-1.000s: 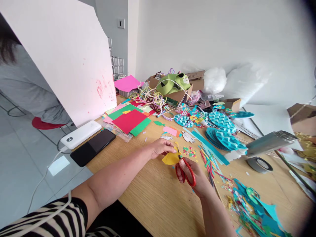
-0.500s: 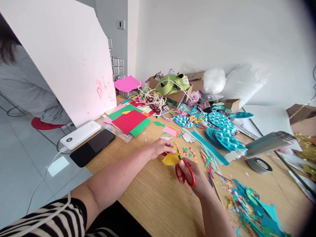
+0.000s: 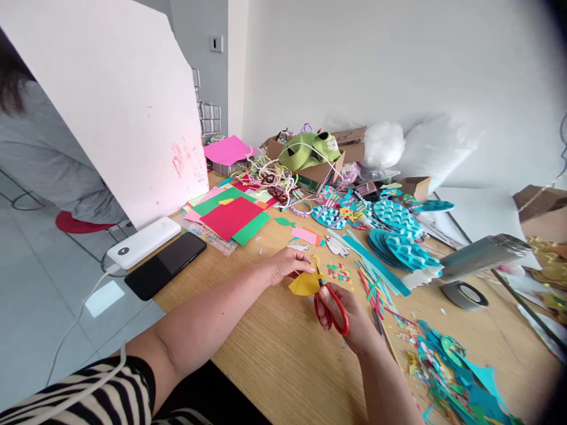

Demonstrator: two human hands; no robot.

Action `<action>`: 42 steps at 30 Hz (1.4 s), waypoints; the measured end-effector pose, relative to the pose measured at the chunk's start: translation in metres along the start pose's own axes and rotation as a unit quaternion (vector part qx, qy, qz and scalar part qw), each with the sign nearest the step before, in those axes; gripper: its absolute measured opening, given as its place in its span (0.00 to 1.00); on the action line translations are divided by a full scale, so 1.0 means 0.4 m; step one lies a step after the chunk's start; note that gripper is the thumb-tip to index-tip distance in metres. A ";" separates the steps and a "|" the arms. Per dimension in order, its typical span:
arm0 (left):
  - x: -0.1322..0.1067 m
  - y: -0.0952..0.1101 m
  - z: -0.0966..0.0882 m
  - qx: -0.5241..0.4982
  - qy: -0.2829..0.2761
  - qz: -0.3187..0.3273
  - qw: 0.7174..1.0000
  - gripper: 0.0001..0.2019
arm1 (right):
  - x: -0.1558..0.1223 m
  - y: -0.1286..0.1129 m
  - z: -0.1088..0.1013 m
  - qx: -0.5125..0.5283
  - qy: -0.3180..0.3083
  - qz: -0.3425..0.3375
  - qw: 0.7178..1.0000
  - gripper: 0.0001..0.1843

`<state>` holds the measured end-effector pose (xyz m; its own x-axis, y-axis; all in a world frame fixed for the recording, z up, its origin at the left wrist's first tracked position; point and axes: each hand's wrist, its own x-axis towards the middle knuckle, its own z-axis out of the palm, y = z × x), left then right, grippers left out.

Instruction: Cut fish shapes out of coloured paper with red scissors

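Near the middle of the table my left hand [image 3: 290, 265] pinches a piece of yellow paper [image 3: 305, 285] by its upper edge. A pair of scissors with red handles [image 3: 341, 316] is in my right hand [image 3: 352, 319], the fingers through the loops. The blades meet the right edge of the yellow paper, and a narrow curled strip stands up from it. Just beyond lie white fish-shaped cutouts [image 3: 337, 246], a green fish-shaped cutout [image 3: 284, 222] and a scatter of tiny coloured paper bits [image 3: 339, 272].
Coloured paper sheets [image 3: 230, 218], a black phone [image 3: 166, 265] and a white power bank [image 3: 144, 244] lie to the left. Blue wavy discs [image 3: 398, 251], a metal flask [image 3: 482, 258], a tape roll [image 3: 465, 294] and paper scraps [image 3: 460, 372] occupy the right. A person in grey sits behind a white board [image 3: 133, 106].
The yellow paper has tilted slightly and shifted a little left at the scissor blades. Both hands keep their hold and nearly the same place.
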<state>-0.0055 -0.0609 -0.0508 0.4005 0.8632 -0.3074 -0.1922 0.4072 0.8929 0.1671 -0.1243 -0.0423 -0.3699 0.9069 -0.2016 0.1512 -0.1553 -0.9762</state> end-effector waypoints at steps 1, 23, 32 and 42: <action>0.001 -0.001 0.000 -0.001 0.000 0.001 1.000 0.16 | -0.001 -0.002 0.001 0.000 0.001 0.001 1.000 0.26; 0.004 -0.005 -0.002 -0.006 -0.025 0.006 1.000 0.19 | -0.004 -0.015 0.005 -0.005 0.006 0.007 1.000 0.28; 0.003 -0.006 -0.003 -0.005 -0.024 0.003 1.000 0.18 | -0.004 -0.018 0.007 0.003 0.008 0.009 1.000 0.28; 0.001 -0.004 -0.002 -0.004 -0.028 0.002 1.000 0.18 | -0.004 -0.018 0.006 0.002 0.010 0.013 1.000 0.28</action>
<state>-0.0056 -0.0610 -0.0527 0.4490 0.8469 -0.2848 -0.2009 0.4063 0.8914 0.1645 -0.1254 -0.0350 -0.3472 0.9105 -0.2246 0.1557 -0.1802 -0.9712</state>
